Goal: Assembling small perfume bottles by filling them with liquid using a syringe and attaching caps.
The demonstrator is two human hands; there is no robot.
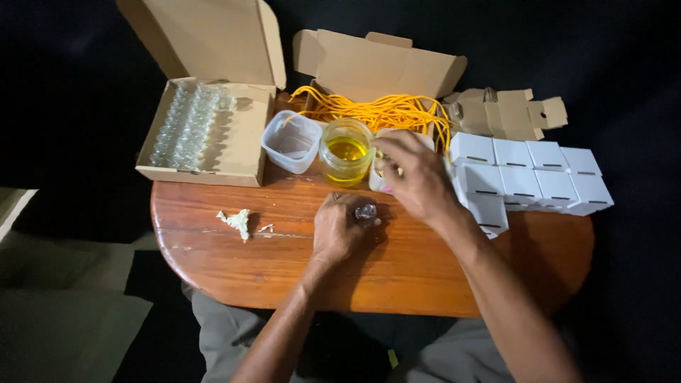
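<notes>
A small glass bottle (366,211) sits in the fingers of the left hand (340,228), which rests on the round wooden table (234,262) just in front of the jar of yellow liquid (346,152); the fingers are curled around the bottle and pinch it near its top. The right hand (418,177) is raised just right of the jar, its fingers drawn together over a small white cup (378,181) that stands against the jar's right side; whether they pinch anything cannot be told, since the fingertips are hidden. Just left of the jar stands an empty clear plastic tub (291,142). Further left of the jar lies an open cardboard box (241,142) with rows of small clear bottles (186,126) packed along its left half. Behind the jar, a second open cardboard box (376,67) holds a heap of yellow string (383,112). To the right of the jar, beyond the right hand, white folded cartons (528,177) stand close together in rows, and flat brown cartons (507,113) lie behind them. On the table, well left of the jar and nearer the person, lies a crumpled scrap of pale paper (237,221).
</notes>
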